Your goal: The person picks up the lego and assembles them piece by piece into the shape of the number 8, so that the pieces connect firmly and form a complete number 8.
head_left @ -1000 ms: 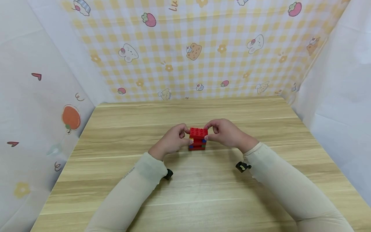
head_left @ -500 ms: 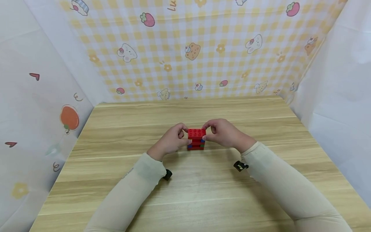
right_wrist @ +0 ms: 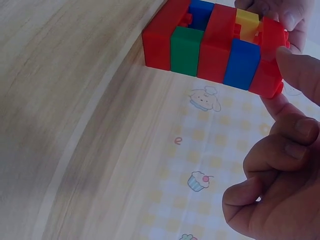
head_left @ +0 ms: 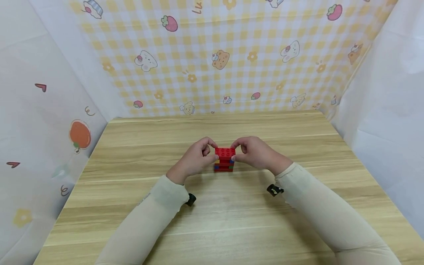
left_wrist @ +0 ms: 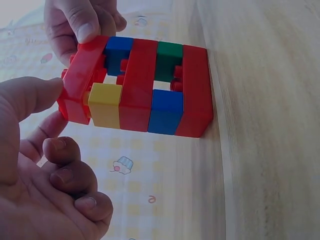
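A small tower of toy building bricks stands on the wooden table (head_left: 212, 224). Its top red brick (head_left: 225, 152) shows studs. Below, in the left wrist view, are a yellow brick (left_wrist: 106, 106) and a blue brick, a middle red brick (left_wrist: 137, 90), a lower blue brick (left_wrist: 167, 111) beside a green brick (left_wrist: 170, 62), and a bottom red brick (left_wrist: 196, 95). A narrow gap with studs shows between top red and yellow. My left hand (head_left: 195, 157) pinches the top brick's left end between thumb and index finger. My right hand (head_left: 256, 152) pinches its right end likewise.
Behind the table hangs a yellow checked cloth (head_left: 205, 81) with cartoon prints. White sheets (head_left: 391, 121) close off both sides. Dark wrist cameras (head_left: 275, 190) sit under both sleeves.
My left thumb and index finger have shifted slightly up and inward on the top brick, uncovering more of the yellow brick. The right hand keeps its pinch; the tower stays in place.
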`<state>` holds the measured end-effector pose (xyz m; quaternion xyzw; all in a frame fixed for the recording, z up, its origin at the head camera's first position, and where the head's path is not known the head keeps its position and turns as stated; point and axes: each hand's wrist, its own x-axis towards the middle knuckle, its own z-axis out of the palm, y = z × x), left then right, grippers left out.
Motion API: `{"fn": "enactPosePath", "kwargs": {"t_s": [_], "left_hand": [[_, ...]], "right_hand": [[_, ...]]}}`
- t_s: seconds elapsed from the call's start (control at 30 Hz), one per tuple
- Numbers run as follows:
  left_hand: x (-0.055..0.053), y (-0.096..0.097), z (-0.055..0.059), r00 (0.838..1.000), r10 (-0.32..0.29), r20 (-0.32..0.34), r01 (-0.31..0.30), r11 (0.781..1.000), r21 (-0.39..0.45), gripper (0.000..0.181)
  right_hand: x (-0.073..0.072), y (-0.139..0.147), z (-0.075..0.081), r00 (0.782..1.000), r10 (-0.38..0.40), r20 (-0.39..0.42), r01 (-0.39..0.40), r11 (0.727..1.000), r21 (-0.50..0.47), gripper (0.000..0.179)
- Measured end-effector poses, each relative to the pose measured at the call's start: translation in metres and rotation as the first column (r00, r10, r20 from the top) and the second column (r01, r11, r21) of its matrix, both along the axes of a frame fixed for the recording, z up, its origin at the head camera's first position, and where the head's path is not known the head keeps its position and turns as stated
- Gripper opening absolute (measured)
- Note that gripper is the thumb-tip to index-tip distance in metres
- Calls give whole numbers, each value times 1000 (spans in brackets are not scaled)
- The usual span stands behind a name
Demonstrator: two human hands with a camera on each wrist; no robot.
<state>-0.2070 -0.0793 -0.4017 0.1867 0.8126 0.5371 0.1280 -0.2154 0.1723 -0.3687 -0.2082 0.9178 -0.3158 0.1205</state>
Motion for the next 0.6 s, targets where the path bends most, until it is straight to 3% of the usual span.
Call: {"fn": "enactPosePath", "kwargs": {"t_s": [0.6], "left_hand": [[1, 2, -2, 1000, 12, 1, -12, 1000, -10, 21]], "right_hand": [[-3, 1, 2, 1000, 26, -11, -26, 1000, 9, 29]]}}
